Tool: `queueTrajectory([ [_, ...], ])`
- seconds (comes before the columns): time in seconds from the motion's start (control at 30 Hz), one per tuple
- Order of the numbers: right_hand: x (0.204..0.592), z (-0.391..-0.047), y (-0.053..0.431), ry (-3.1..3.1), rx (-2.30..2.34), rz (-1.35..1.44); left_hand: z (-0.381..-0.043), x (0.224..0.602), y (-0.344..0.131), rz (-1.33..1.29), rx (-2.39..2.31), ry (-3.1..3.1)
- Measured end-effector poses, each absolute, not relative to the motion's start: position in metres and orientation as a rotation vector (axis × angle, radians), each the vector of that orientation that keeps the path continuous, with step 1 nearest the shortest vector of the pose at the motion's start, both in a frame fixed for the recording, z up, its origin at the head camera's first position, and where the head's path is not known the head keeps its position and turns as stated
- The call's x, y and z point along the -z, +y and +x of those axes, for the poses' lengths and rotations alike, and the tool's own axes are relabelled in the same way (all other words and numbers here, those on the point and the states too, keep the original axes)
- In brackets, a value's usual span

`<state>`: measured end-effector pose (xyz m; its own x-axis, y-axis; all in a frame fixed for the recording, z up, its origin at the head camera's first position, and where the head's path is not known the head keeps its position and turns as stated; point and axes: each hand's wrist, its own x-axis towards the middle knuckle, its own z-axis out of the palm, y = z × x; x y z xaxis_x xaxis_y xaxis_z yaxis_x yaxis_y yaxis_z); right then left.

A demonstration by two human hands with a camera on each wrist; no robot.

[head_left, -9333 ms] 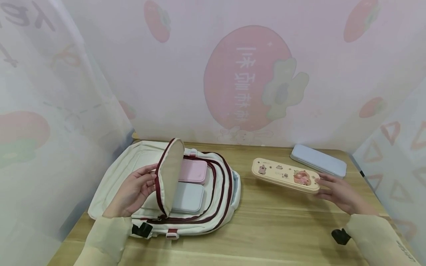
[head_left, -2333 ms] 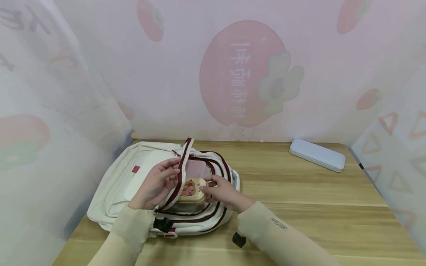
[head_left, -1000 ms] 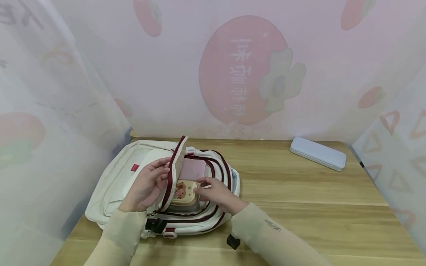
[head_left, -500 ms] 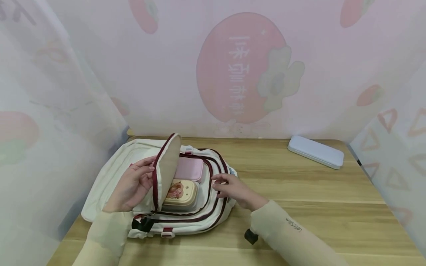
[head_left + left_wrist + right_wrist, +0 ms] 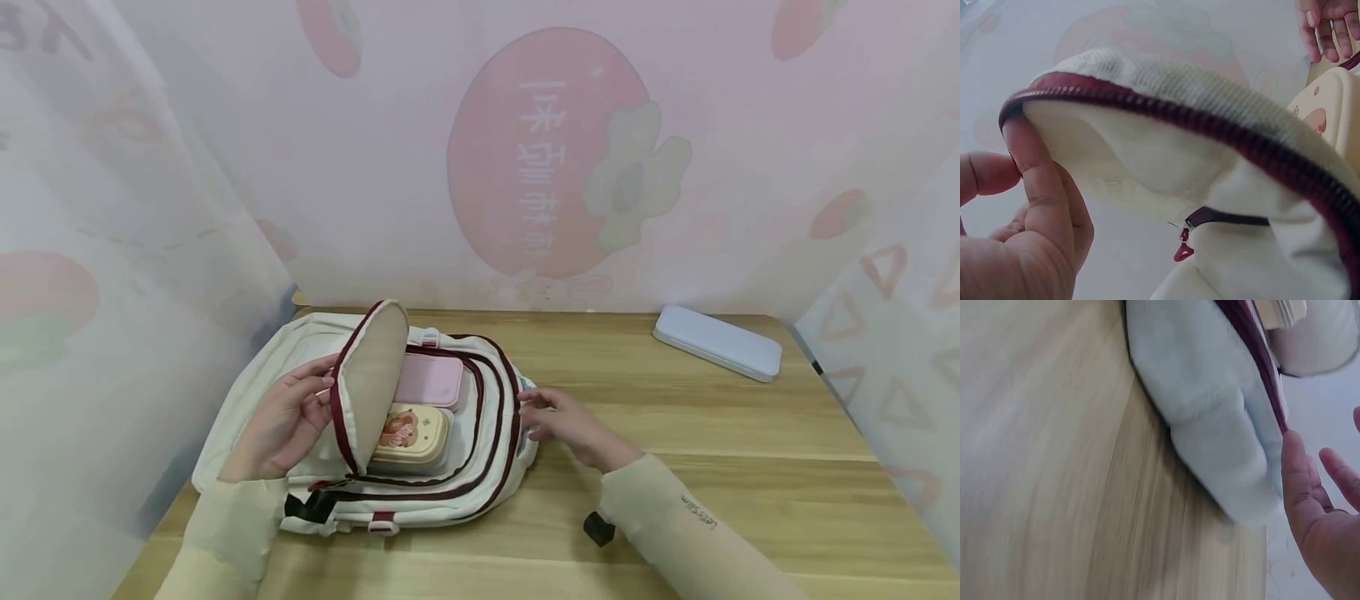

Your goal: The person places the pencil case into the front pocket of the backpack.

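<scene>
A cream backpack (image 5: pixel 285 350) with maroon zips lies on the table, its front pocket unzipped. My left hand (image 5: pixel 288 417) pinches the pocket's flap (image 5: pixel 375 375) at its zipped edge and holds it raised; the left wrist view shows the thumb and fingers on that edge. Inside lie a pink case (image 5: pixel 431 382) and a cream pencil case (image 5: pixel 420 437) with a printed picture, on top of a pale grey case (image 5: pixel 448 450). The flap hides their left ends. My right hand (image 5: pixel 562 425) is by the bag's right end, fingers loosely bent, holding nothing.
A pale blue pencil case (image 5: pixel 716 342) lies at the back right of the wooden table (image 5: pixel 675 517). A strawberry-printed curtain (image 5: pixel 375 208) stands behind and at both sides.
The cream pencil case has gone from my right hand into the pocket, onto the grey case. My right hand has let go and moved right. My left hand has drawn the flap further left.
</scene>
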<state>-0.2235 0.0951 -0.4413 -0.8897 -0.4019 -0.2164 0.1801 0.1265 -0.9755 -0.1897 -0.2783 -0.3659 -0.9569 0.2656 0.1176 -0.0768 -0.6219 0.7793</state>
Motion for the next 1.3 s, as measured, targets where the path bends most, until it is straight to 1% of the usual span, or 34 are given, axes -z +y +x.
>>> queueTrajectory([
  [0.5,0.444,-0.230,0.142,2.034,1.741,-0.136,-0.188,0.365,-0.283,0.265,-2.629,1.302],
  [0.87,0.441,-0.229,0.181,2.080,1.694,-0.117,-0.187,0.367,-0.288,0.311,-2.620,1.282],
  [1.3,0.442,-0.226,0.220,2.125,1.718,-0.007,-0.187,0.368,-0.290,0.329,-2.606,1.262],
])
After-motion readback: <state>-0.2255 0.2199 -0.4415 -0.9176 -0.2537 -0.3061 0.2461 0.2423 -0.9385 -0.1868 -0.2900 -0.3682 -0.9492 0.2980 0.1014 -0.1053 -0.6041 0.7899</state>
